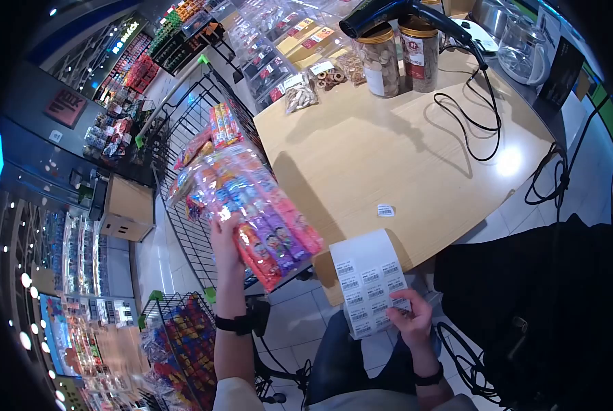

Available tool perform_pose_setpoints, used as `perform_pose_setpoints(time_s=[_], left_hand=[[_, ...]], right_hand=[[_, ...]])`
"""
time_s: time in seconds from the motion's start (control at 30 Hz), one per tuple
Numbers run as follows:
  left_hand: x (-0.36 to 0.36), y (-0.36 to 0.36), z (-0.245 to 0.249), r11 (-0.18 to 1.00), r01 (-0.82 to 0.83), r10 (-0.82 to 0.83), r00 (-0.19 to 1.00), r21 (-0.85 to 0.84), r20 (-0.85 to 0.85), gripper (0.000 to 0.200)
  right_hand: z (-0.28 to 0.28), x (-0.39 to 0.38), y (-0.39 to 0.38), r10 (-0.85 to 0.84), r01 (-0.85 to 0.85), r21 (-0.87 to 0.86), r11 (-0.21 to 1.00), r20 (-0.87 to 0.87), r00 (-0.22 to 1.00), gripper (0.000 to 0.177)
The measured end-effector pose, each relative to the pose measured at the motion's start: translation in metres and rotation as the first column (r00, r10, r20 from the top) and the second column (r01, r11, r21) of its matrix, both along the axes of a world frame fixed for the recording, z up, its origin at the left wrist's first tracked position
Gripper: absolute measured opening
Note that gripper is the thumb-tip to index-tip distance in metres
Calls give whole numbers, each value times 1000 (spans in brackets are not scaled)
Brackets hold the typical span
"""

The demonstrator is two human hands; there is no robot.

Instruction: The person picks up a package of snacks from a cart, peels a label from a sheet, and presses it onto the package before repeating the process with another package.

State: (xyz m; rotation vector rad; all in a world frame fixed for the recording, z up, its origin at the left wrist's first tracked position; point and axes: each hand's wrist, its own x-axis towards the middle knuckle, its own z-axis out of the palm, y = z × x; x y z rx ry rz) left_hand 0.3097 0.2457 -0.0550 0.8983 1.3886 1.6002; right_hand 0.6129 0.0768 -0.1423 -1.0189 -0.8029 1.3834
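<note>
My left hand (226, 240) is closed on the edge of a large clear plastic bag of colourful snack packets (262, 212), held tilted between the cart and the table. The packets show red, purple, blue and pink wrappers with cartoon figures. My right hand (416, 318) pinches the lower right side of a white sheet of barcode labels (360, 253), thumb and fingertips on it. The sheet's top end overlaps the table's front edge, and rows of labels cover its lower part. One loose barcode label (386, 210) lies on the wooden table (361, 151), just beyond the sheet.
A wire shopping cart (183, 233) with more snack packs stands at left, a second loaded cart (183, 342) below it. At the table's back are a hair dryer (389, 15) on lidded jars (378, 65), its cord (495, 123), bagged dried goods (299, 92) and a glass kettle (522, 58).
</note>
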Motion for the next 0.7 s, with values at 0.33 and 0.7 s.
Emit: perform_pose_setpoints(time_s=[0.33,0.7], left_hand=[[41,-13,33,975,208,-217,964,-74,-153,36],[39,-15,36,958,268,-256,959,-100,119,32]], right_hand=[[-8,8,-16,-82,81,-64,995,-8,997,22],[-6,9,-15,-17,17,-46,999,18,1000,24]])
